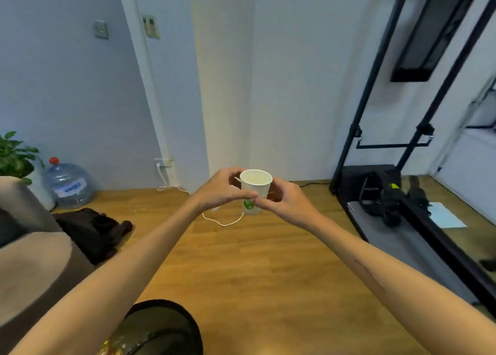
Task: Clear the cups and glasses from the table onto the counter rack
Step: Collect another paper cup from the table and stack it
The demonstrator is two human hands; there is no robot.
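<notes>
Paper cup (pixel 255 190), white with a green mark low on its side, is held upright out in front of the person, above the wooden floor (pixel 268 274) and well clear of the water jug (pixel 68 184) off to its left, the left hand (pixel 222 190) and right hand (pixel 284 203) both curled round its wall from opposite sides, thumbs meeting in front. Neither table nor counter rack is in sight, so this looks like the carrying step. Next, I judge, comes finding the rack and setting the cup down level.
</notes>
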